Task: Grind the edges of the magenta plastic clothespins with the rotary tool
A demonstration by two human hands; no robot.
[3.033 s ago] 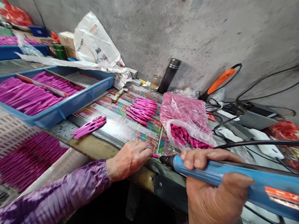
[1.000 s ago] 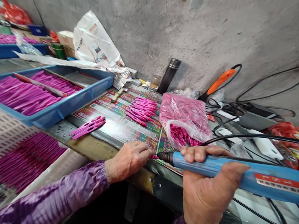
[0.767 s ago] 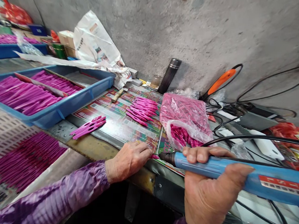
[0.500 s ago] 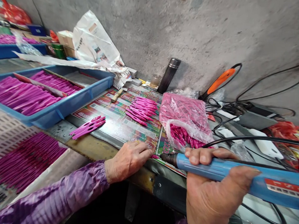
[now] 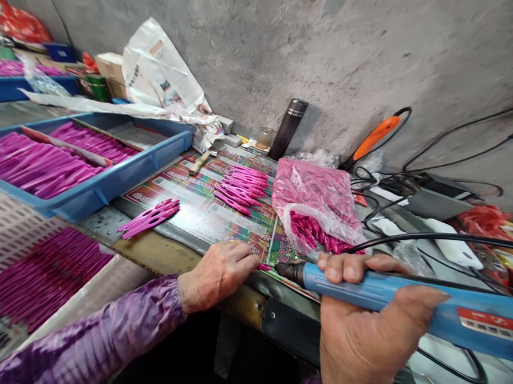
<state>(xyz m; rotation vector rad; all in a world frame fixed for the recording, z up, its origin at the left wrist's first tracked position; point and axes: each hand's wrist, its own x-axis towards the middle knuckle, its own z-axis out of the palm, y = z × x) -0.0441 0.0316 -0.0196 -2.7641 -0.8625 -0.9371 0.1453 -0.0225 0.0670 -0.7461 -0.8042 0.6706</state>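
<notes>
My left hand (image 5: 217,277) rests on the bench edge, fingertips pressed on a small pink plastic piece (image 5: 264,267) that sticks out from under them. My right hand (image 5: 361,318) grips a blue corded hand tool (image 5: 375,294), and its black tip (image 5: 285,270) sits just right of the pink piece, nearly touching it. Behind my hands, a printed paper mat (image 5: 187,202) carries a row of pink plastic pieces (image 5: 241,190) and a smaller pink bunch (image 5: 148,219).
A blue tray (image 5: 110,187) of pink pieces stands left of the mat, above a white crate (image 5: 5,224) holding more. A pink-filled plastic bag (image 5: 311,200) lies right of the mat. Black cables (image 5: 426,237) cross the right side. A concrete wall (image 5: 354,54) rises behind.
The blue tool now lies flatter than it did earlier, and its tip has drawn slightly right, away from the pink piece. My left hand has barely moved.
</notes>
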